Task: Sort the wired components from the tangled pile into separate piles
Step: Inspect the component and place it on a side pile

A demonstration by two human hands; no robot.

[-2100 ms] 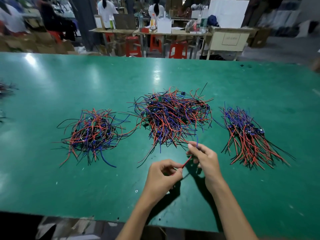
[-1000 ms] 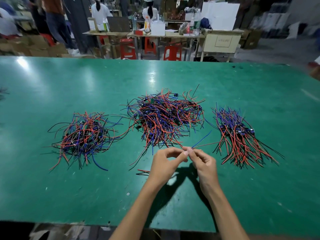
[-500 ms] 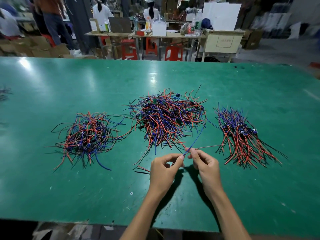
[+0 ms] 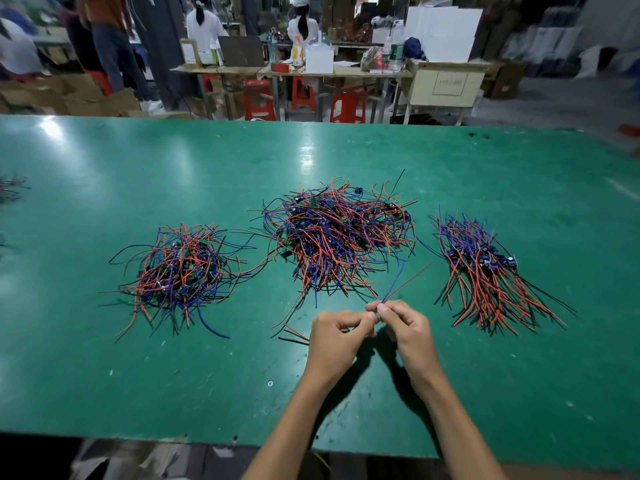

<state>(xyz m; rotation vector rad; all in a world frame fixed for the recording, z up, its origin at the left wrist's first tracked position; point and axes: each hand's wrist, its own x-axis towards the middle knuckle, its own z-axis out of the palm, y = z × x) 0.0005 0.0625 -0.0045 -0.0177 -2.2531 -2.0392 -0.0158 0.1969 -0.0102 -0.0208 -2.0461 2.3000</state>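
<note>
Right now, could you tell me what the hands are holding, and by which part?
Both hands, left hand and right hand, pinch one wired component at its near end; its blue and red wires fan away.

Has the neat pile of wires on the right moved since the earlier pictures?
No. The neat right pile of red and blue wires lies at the same place beside the tangled middle pile.

On the green table (image 4: 138, 341), the left hand (image 4: 334, 341) and right hand (image 4: 408, 330) meet fingertip to fingertip, pinching a wired component (image 4: 398, 282) whose blue and red leads rise toward the tangled pile (image 4: 339, 237). A looser pile (image 4: 180, 271) lies left, a combed pile (image 4: 485, 268) right.
</note>
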